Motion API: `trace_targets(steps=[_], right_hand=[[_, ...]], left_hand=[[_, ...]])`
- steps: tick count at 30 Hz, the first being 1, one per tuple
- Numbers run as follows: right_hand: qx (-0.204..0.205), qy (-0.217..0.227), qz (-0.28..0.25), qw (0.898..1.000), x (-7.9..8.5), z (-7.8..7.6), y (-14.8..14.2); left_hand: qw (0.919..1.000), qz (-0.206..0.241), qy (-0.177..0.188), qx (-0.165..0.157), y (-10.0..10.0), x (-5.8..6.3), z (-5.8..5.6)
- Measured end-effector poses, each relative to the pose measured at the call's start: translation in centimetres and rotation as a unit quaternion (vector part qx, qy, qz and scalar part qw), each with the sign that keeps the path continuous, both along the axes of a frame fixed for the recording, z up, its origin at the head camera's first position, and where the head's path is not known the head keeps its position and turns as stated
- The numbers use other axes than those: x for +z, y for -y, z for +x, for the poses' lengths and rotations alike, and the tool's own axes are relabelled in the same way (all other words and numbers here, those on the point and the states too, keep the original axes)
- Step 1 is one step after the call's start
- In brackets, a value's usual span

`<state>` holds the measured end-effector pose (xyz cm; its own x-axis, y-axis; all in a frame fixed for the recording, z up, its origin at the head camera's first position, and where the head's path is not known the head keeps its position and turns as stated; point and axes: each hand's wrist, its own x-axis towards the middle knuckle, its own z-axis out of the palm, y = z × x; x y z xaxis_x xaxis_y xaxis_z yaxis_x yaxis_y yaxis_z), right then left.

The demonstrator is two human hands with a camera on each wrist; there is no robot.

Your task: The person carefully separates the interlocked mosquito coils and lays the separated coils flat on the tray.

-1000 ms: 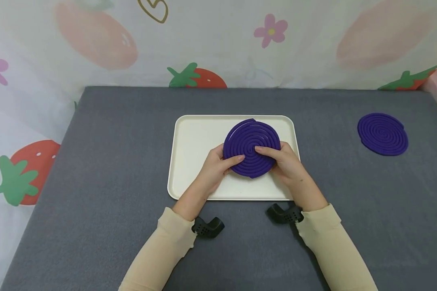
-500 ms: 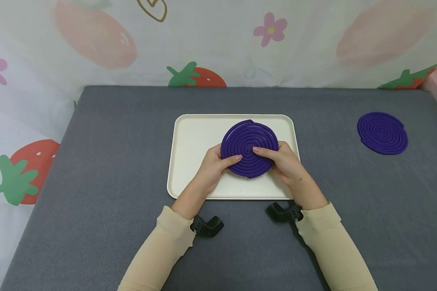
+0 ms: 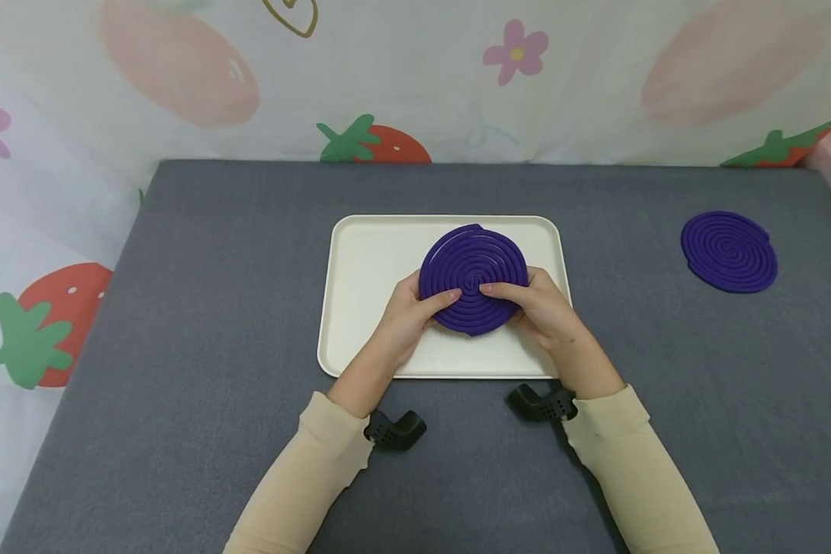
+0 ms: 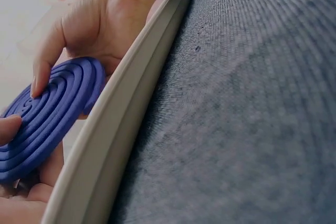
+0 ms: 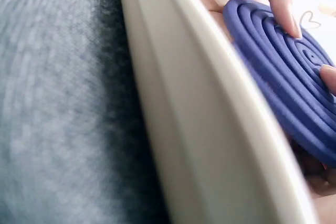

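purple coiled disc (image 3: 474, 258) is held over the cream tray (image 3: 367, 265), the left hand (image 3: 405, 312) and right hand (image 3: 548, 309) pinching it, thumbs (image 3: 443, 302) on top. the left wrist view reveals fingers (image 4: 52, 167) underneath; only the head view shows a second purple coil (image 3: 729, 252) on grey cloth (image 3: 679, 431).

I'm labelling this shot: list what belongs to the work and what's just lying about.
In use:
held purple coil
left hand
right hand
probably the cream tray beneath

Just lying about, apparently:
second purple coil, on the gray cloth at right
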<state>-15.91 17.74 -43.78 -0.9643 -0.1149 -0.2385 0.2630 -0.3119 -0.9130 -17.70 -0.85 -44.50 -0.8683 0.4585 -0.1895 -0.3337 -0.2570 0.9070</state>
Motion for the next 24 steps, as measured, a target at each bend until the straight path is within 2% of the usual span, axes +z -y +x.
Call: trace_targets(steps=[12, 18, 24], right_hand=[[-0.026, 0.0, 0.031, 0.999, -0.09, 0.0, 0.32], [-0.032, 0.018, 0.002, 0.999, -0.06, 0.0, 0.11], [-0.033, 0.019, -0.044, 0.998, 0.08, -0.04, -0.07]], left_hand=[[0.9996, 0.01, -0.019, -0.021, 0.15, -0.16, 0.02], [0.9994, 0.024, -0.009, -0.024, 0.33, -0.06, 0.02], [0.9965, 0.082, 0.009, -0.017, 0.37, 0.13, 0.01]])
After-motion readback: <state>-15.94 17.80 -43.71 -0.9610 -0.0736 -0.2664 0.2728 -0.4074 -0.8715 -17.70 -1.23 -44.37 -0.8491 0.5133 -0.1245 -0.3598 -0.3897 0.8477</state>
